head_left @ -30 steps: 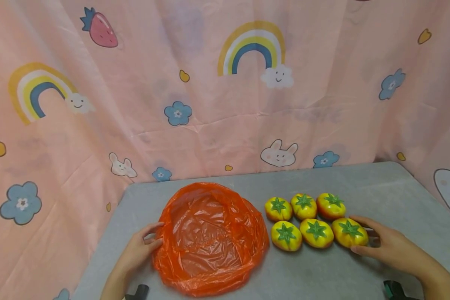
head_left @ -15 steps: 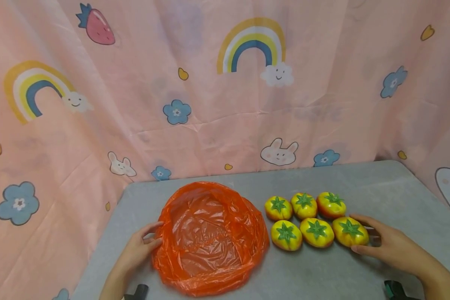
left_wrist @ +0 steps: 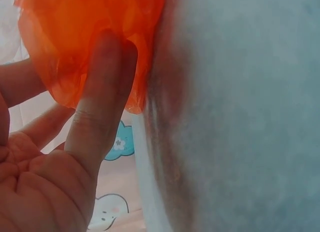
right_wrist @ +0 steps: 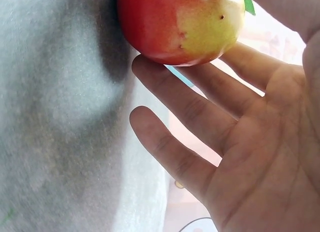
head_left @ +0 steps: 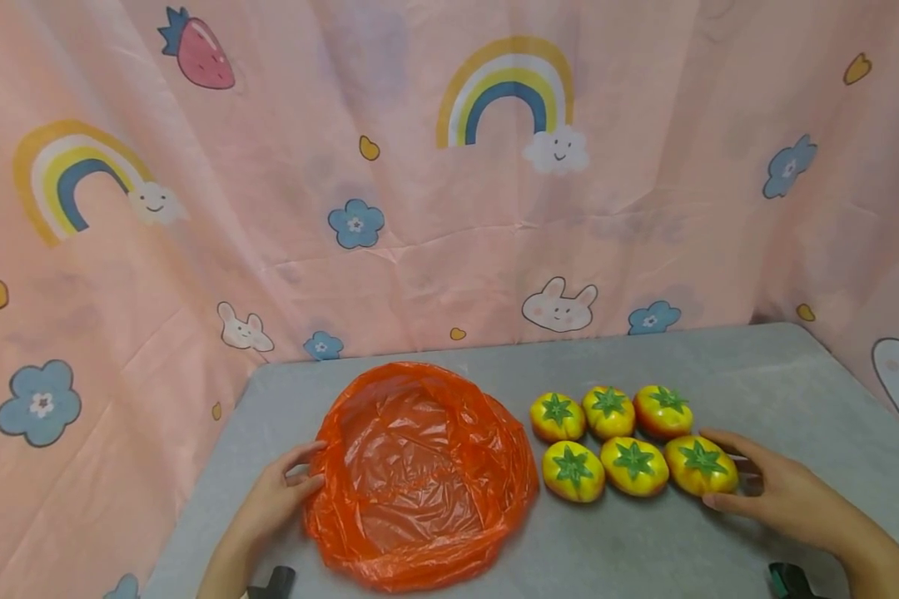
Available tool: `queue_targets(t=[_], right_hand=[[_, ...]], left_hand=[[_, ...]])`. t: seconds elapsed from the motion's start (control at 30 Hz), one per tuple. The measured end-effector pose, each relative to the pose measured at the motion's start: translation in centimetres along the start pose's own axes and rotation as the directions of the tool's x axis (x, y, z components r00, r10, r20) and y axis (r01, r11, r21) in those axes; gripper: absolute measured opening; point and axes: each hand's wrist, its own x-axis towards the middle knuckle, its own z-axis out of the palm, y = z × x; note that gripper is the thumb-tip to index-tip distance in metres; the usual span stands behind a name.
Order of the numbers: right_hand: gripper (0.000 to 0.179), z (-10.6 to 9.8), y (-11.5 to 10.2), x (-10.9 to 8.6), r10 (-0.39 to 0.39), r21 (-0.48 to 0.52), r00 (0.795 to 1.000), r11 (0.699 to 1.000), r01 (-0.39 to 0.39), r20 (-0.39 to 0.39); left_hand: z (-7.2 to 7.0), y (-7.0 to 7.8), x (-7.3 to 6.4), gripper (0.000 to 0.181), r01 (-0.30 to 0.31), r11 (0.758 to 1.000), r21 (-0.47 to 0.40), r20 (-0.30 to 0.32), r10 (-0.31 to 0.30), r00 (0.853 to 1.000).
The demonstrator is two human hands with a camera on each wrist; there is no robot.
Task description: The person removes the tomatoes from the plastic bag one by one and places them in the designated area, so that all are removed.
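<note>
An orange plastic bag (head_left: 419, 474) lies on the table with its mouth spread wide and its rim rolled outward. My left hand (head_left: 273, 499) touches the bag's left side with fingers nearly straight; in the left wrist view, fingertips (left_wrist: 107, 55) rest against the thin film. My right hand (head_left: 782, 495) is around the right side of the nearest-right tomato (head_left: 702, 466), red and yellow with a green star-shaped top. Its thumb and fingers lie loosely about the fruit. In the right wrist view the lower fingers (right_wrist: 172, 157) are straight and spread, one apart from the tomato (right_wrist: 180, 27).
Several similar tomatoes stand in two rows between bag and right hand, such as the front-middle tomato (head_left: 634, 467) and the back-left tomato (head_left: 558, 418). The grey table (head_left: 764, 374) backs onto a pink printed curtain (head_left: 449, 191). Dark wrist-camera parts (head_left: 790, 580) show at the lower edge.
</note>
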Motion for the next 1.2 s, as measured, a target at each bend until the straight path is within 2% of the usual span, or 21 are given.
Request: queue_targets(t=[0.17,0.3,0.7,1.0,1.2], right_hand=[[0.098,-0.03,-0.18,0.09,0.027,-0.005,1.0,1.0,-0.027,0.013],[0.095,-0.18,-0.26,0.0,0.006,-0.012,1.0,1.0,-0.006,0.003],[0.091,-0.03,-0.29,-0.42,-0.022,0.011,1.0,1.0,0.022,-0.011],[0.093,0.07,-0.39,-0.51,0.006,0.012,1.0,1.0,-0.006,0.003],[0.094,0.15,-0.58,-0.36,-0.002,0.008,1.0,1.0,0.002,-0.011]], left_hand=[[-0.17,0.12,-0.08,0.05,-0.007,1.0,0.001,0.02,0.007,1.0],[-0.36,0.11,-0.2,0.049,0.014,1.0,0.009,0.008,-0.014,1.0],[-0.49,0.16,-0.17,0.051,0.008,1.0,-0.015,0.028,-0.008,1.0],[-0.41,-0.02,-0.18,0.053,0.012,1.0,-0.017,0.032,-0.011,0.999],[-0.65,-0.07,-0.13,0.058,0.005,1.0,0.026,0.021,-0.005,1.0]])
